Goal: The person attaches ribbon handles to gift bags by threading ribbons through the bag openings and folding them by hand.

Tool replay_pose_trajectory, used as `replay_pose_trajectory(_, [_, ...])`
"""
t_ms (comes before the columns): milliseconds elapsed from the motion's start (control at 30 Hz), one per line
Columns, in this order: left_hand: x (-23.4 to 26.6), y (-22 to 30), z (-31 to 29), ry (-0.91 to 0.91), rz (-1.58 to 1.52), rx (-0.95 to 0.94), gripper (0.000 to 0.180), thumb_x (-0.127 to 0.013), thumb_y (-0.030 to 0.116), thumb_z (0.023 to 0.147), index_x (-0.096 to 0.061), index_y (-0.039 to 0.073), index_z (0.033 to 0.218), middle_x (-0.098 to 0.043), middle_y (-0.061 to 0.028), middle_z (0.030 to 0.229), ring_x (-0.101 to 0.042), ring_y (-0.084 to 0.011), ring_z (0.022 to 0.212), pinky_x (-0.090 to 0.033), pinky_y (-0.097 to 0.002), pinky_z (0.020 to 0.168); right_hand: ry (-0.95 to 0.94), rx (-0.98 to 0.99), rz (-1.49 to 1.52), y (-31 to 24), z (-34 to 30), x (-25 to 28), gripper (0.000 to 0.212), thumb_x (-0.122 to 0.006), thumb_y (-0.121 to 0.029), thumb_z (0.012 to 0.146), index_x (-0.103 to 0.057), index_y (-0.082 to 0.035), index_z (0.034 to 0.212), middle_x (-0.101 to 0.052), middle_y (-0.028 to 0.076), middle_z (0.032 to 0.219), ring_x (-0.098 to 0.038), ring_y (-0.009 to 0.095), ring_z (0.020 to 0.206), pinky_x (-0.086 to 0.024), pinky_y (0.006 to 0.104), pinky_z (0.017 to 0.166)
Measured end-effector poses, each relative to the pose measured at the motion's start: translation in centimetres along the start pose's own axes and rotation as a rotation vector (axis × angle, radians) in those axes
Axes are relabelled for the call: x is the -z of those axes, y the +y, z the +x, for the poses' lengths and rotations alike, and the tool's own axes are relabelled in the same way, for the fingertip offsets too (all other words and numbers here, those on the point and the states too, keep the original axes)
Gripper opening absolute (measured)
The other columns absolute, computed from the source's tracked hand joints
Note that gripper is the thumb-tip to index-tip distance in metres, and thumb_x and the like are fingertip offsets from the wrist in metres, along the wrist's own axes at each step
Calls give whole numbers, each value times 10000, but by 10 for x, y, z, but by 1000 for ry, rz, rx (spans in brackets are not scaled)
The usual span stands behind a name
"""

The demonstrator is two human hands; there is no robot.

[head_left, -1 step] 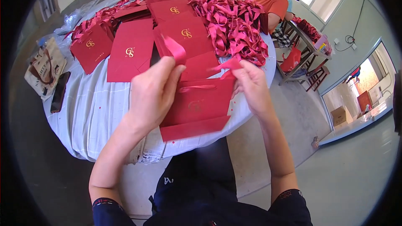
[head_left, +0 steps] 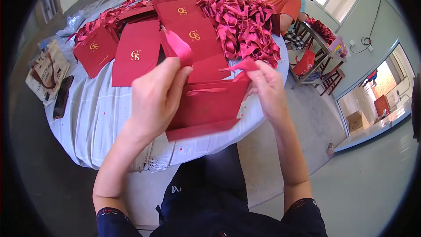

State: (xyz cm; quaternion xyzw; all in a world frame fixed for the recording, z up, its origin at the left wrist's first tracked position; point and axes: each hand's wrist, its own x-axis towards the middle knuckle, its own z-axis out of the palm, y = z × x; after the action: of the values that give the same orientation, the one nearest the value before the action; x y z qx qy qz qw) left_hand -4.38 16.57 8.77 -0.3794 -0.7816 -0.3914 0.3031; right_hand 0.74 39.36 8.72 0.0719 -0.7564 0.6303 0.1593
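A dark red paper gift bag [head_left: 206, 112] is tilted in front of me above the near edge of the table, its lower part blurred. A pink ribbon [head_left: 206, 91] crosses near its upper edge. My left hand [head_left: 153, 96] is closed in a pinch on one ribbon end [head_left: 179, 47], whose tail sticks up above the fingers. On the other side, my right hand [head_left: 269, 90] pinches another ribbon end [head_left: 243, 65] by the bag's upper right corner. The fingertips of both hands are partly hidden. Just beyond lies a stack of red bags [head_left: 186, 46] with gold emblems.
A big heap of pink ribbons [head_left: 245, 24] covers the table's right side. More red bags [head_left: 131, 68] lie left, near a phone [head_left: 63, 97] and a canvas bag [head_left: 48, 72] on the white tablecloth [head_left: 92, 127]. Someone in orange [head_left: 285, 2] sits at the far right.
The gift bag has risen slightly, its lower edge farther from me. My hands have drawn a little apart, the left one leftward and the right one rightward, both still pinching the ribbon.
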Motion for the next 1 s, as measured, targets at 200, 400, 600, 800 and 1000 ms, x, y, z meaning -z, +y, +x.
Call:
replay_pose_trajectory(200, [7,4,-4,-12,-25,-112,212,-719,57,801,-588,-28,945,-648,-130,802,-642,-275,676,-507,-322,606,-12,28,183,-3,-6,3,262,-474,-258,1002,-615,-48,932,-677,48,822,-660,107,711,-533,258,630])
replay_pose_trajectory(400, [13,24,-5,-97,-204,59,396,-829,184,683,-616,12,970,-634,-101,783,-637,-234,686,-507,-308,627,-53,-71,39,4,-2,0,382,-418,-335,1022,-611,-20,926,-639,31,796,-604,78,743,-470,219,694])
replay_pose_trajectory(600, [8,19,-10,-56,-188,10,220,-792,104,688,-600,26,759,-580,-87,660,-574,-248,597,-439,-339,543,-266,14,85,-11,-17,-7,309,-682,-257,871,-597,8,1005,-607,53,999,-579,106,921,-465,253,808])
replay_pose_trajectory(800, [11,27,-9,-86,-272,58,189,-778,92,700,-608,14,723,-566,-93,625,-557,-241,581,-429,-330,537,-125,42,82,-6,-25,-22,247,-761,-45,786,-580,-14,951,-610,43,937,-582,87,848,-479,237,755])
replay_pose_trajectory(1000, [16,28,-6,-167,-440,232,172,-738,98,774,-610,-12,739,-587,-49,634,-547,-129,586,-431,-281,550,-115,58,141,-7,-28,-24,139,-687,-45,855,-585,-13,943,-631,28,873,-590,82,833,-481,233,748])
